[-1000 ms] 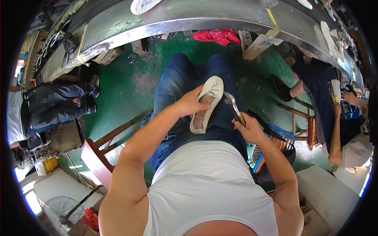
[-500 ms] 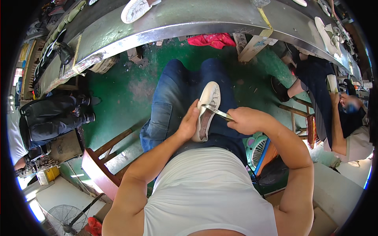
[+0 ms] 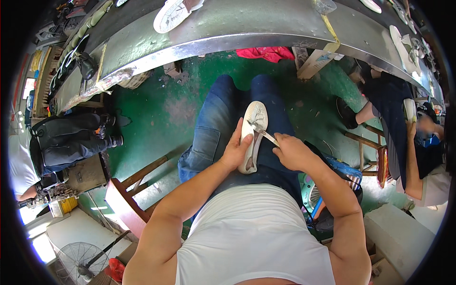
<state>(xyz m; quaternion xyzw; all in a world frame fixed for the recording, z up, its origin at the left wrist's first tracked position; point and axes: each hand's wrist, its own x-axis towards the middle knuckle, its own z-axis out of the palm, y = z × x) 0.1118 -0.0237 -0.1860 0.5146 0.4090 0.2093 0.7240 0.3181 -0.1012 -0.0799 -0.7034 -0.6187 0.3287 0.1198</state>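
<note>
A cream-white shoe (image 3: 250,154) lies lengthwise over my lap, its toe pointing away from me. My left hand (image 3: 237,150) is closed around the shoe's left side, with the thumb over its upper edge. In my right hand (image 3: 293,151) is the handle of a slim metal tool (image 3: 266,133), which looks like pliers. The tool's wider head touches, or almost touches, the shoe's upper near the front of the opening. My fingers hide most of the handle, so its exact kind stays unclear.
A metal-edged workbench (image 3: 228,40) curves across the far side, bearing a white shoe (image 3: 172,15). People sit at both sides. A wooden stool (image 3: 132,202) is at my left, a green fan (image 3: 311,194) by my right thigh. Pink cloth (image 3: 266,54) lies under the bench.
The view has shifted slightly. On the shoe, my left thumb has come over its upper edge, and the tool's head has turned. My right elbow has dropped closer to my body.
</note>
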